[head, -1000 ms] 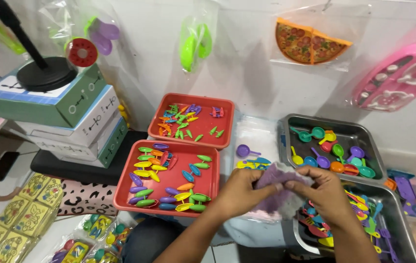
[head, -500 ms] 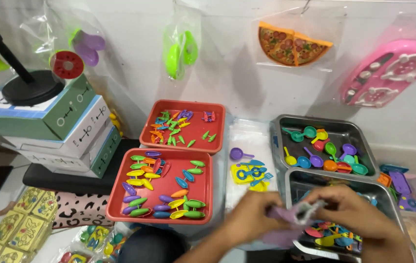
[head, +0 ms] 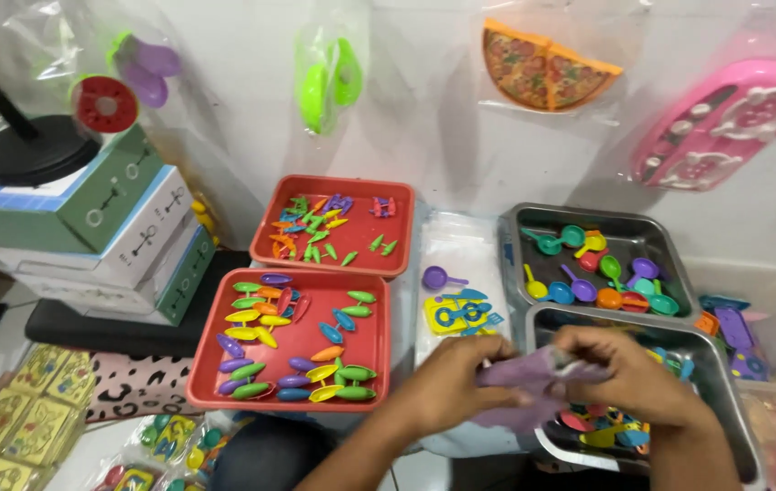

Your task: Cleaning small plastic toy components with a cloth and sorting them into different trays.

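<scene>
Two hands are meeting low and right of centre in the frame, both pinching one small purple bag [head: 520, 382]. The left hand [head: 456, 382] is closing thumb and fingers tight on the bag's left edge; the right hand [head: 629, 377] is gripping its upper right edge, fingers curled narrow. The bag is hanging between them, over the near rim of a metal tray [head: 733, 400] that is holding mixed bright toy pieces at lower right.

Behind it, a second metal tray [head: 588, 218] at centre right is holding small toy pans in teal, purple, green and orange. Between the trays and the red ones, clear plastic sleeves [head: 460, 245] are lying flat, with a purple toy pan [head: 438, 277] and a yellow-and-blue toy set [head: 459, 316] on top.

Two red trays are sitting at centre: the far one [head: 338, 264] with tiny utensils, the near one [head: 292, 400] with oval pieces in many colours.

Stacked green-and-white boxes [head: 124, 236] are standing at upper left, a black round stand [head: 29, 155] on top. Clear bags are hanging on the wall: a lime green toy [head: 324, 82], toy pizza slices [head: 542, 68], a pink toy stove [head: 729, 123]. Yellow packets [head: 15, 427] are lying at lower left.
</scene>
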